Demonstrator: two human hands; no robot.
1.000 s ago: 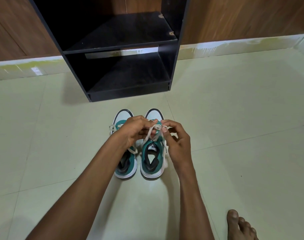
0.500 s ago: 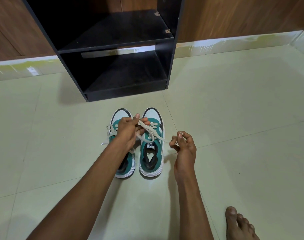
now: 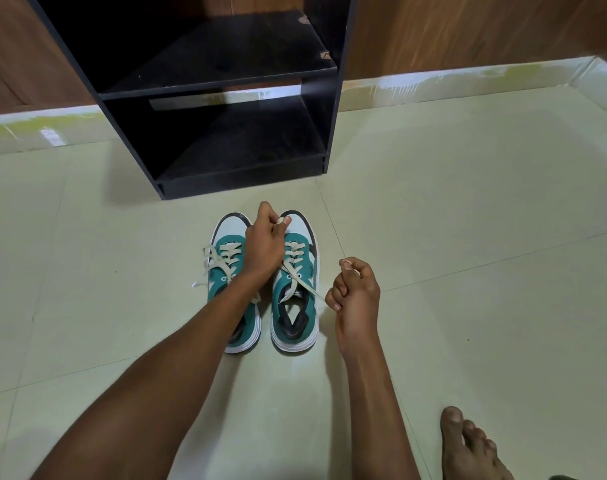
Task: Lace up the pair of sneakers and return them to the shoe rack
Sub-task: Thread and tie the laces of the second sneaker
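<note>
Sneakers (image 3: 264, 282) stand side by side on the floor (image 3: 468, 237), toes toward the rack (image 3: 226, 98), just before it. Left hand (image 3: 264, 244) is clenched over the toe end of the right shoe, pinching one lace (image 3: 297, 275) end at its fingertips. Right hand (image 3: 355, 289), just right of that shoe's collar, grips the other end, drawn taut. Foot (image 3: 468, 445) rests nearer the camera, right of that hand.

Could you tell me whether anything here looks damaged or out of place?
Yes: the rack's upper shelf has chipped spots along its right edge, showing pale material. The left sneaker's lace ends trail loose onto the floor. Nothing is spilled.
</note>
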